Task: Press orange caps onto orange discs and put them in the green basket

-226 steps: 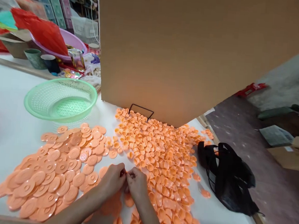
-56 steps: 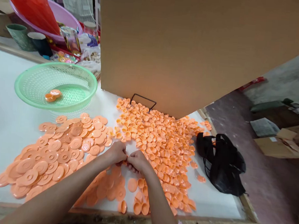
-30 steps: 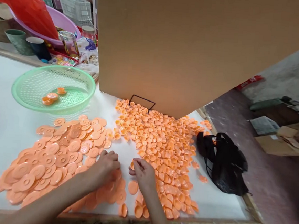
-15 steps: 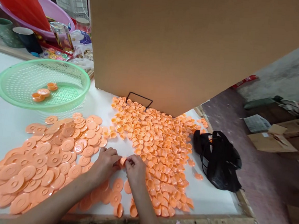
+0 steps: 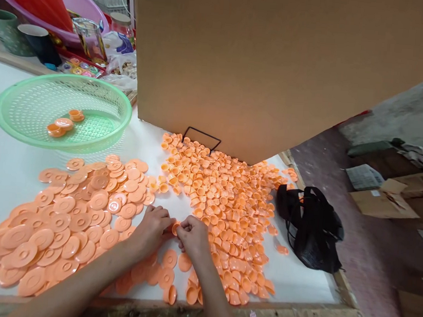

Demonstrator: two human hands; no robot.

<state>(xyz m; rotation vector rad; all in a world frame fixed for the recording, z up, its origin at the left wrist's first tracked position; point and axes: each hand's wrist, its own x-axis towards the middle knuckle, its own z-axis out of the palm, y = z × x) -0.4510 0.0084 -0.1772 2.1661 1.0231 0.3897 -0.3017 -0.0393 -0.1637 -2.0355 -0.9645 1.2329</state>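
Between my two hands is a small orange toy cup, mostly hidden by the fingers. My left hand is closed around its left side, and whether a saucer is also in it I cannot tell. From the right, my right hand pinches the cup's edge. A heap of flat orange saucers spreads to the left of my hands. To the right lies a big pile of loose orange cups. One cup rests on its side near the table's front edge.
A green mesh basket holds a few cups and saucers at the left. Behind the pile stands a large cardboard box with a black wire frame before it. A black bag lies at the table's right edge.
The view has shifted slightly. Both hands stay together around the cup, whose opening now faces me more; the right hand's fingers have turned a little over it.
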